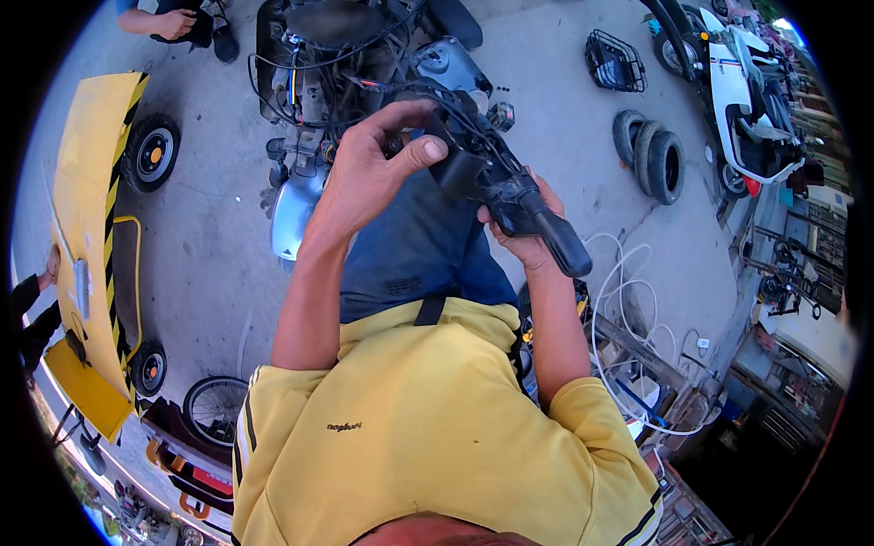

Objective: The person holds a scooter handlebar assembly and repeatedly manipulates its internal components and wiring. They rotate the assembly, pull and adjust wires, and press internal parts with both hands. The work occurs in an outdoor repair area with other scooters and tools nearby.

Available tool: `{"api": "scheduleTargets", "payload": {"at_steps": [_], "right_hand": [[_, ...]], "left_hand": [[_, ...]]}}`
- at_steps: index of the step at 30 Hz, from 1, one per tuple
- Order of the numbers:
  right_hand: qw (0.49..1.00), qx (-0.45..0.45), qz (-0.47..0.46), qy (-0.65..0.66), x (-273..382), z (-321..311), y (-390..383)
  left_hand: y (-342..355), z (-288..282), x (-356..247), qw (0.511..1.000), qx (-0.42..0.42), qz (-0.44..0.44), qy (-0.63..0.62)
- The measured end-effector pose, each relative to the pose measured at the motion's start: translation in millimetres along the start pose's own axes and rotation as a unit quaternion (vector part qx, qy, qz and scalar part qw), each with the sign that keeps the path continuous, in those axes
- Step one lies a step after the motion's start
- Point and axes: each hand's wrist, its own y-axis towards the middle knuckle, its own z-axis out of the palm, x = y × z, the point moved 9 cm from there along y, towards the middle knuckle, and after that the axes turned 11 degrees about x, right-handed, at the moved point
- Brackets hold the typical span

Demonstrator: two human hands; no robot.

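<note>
A black handlebar assembly (496, 173), with cables and a ribbed rubber grip (557, 238) at its right end, lies slantwise before me over my dark trousers. My left hand (378, 155) is closed at its left part, thumb against a boxy black housing (458, 173) and fingers curled behind it; the fingertips are partly hidden. From below, my right hand (526, 232) holds the handlebar near the inner end of the grip, with fingers wrapped round its far side. Just beyond lies a partly dismantled scooter (332, 64) with bare wiring and silver-blue panels.
Loose tyres (667, 167) and a black wire basket (615, 62) lie on the concrete at right, near a white scooter (739, 100). A white hose (628, 282) coils beside my right arm. At left stands a yellow wheeled cart (86, 182); other people are near it and at the top left.
</note>
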Motion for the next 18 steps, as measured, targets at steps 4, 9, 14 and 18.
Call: {"api": "scheduleTargets", "payload": {"at_steps": [4, 9, 14, 18], "right_hand": [[0.993, 0.079, 0.034, 0.079, -8, 19, 3], [0.985, 0.080, 0.043, 0.144, -18, 31, 8], [0.973, 0.113, 0.104, 0.172, -35, 38, 7], [0.968, 0.125, 0.150, 0.157, -50, 41, 9]], "left_hand": [[-5, -2, -30, 0.994, 0.027, 0.030, 0.101], [5, -6, -37, 0.994, -0.019, 0.043, 0.099], [20, 3, -47, 0.993, -0.028, -0.020, 0.112], [34, 0, -45, 0.981, -0.051, -0.036, 0.182]]}}
